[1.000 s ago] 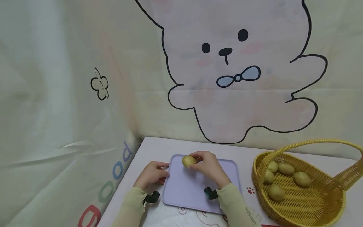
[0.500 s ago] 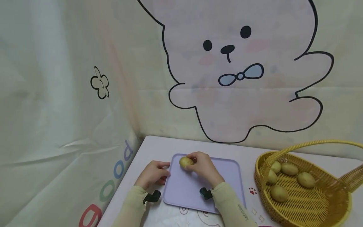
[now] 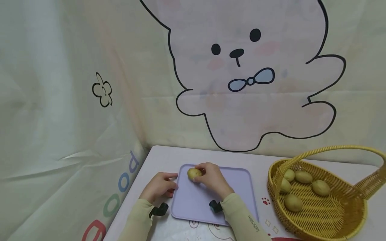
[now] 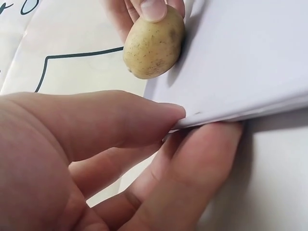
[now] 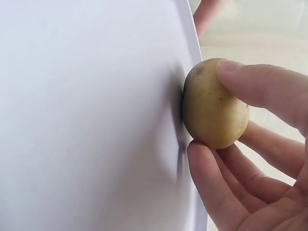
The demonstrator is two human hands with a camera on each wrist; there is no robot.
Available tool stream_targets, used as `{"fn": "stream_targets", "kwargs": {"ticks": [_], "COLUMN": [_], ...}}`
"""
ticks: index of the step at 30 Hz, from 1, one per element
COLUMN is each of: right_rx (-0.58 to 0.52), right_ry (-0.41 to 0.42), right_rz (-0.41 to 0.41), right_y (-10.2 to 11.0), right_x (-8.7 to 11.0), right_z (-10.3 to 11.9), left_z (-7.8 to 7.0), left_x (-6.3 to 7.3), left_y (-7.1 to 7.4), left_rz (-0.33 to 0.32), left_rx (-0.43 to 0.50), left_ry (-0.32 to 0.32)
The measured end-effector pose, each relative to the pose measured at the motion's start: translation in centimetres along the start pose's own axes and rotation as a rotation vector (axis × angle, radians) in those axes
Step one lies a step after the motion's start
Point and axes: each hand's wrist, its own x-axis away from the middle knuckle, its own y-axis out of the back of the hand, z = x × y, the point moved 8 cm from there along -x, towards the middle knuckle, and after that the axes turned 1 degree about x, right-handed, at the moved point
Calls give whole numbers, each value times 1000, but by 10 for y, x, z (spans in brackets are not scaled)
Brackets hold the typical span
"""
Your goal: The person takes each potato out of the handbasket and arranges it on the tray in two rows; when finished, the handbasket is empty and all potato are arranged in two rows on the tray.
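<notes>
A small yellow potato (image 3: 193,174) is pinched between the thumb and fingers of my right hand (image 3: 214,179), at the far left part of a lavender tray (image 3: 194,204). In the right wrist view the potato (image 5: 214,108) sits low against the tray's surface, its shadow right beside it. My left hand (image 3: 159,187) is at the tray's left edge. The left wrist view has the thumb on the rim (image 4: 216,114) and a finger on its other side, so the left hand pinches the edge.
To the right stands a yellow woven basket (image 3: 319,231) with a tall handle and several potatoes (image 3: 321,188) inside. The white table (image 3: 169,153) meets a printed cloth backdrop (image 3: 163,127) behind and at the left.
My right hand has moved a little to the left over the tray with the potato in its grip. The left hand has stayed at the tray's edge. The head view has shifted slightly.
</notes>
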Motion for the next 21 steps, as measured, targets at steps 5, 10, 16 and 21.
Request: {"fn": "stream_targets", "kwargs": {"ticks": [5,10,16,21], "right_rx": [-9,-17,-2,13], "right_ry": [-12,-10,17,40], "right_rz": [6,-1,-6,-3], "right_y": [0,1,1,-2], "right_x": [1,2,1,1], "right_z": [-1,-2,2,7], "left_z": [-1,-2,-3,-2], "left_x": [1,0,-1,0], "left_y": [1,-2,-4,-2], "left_rz": [-1,2,-23,-31], "left_rx": [-15,9,11,-2], "left_ry": [7,13,19,27]}}
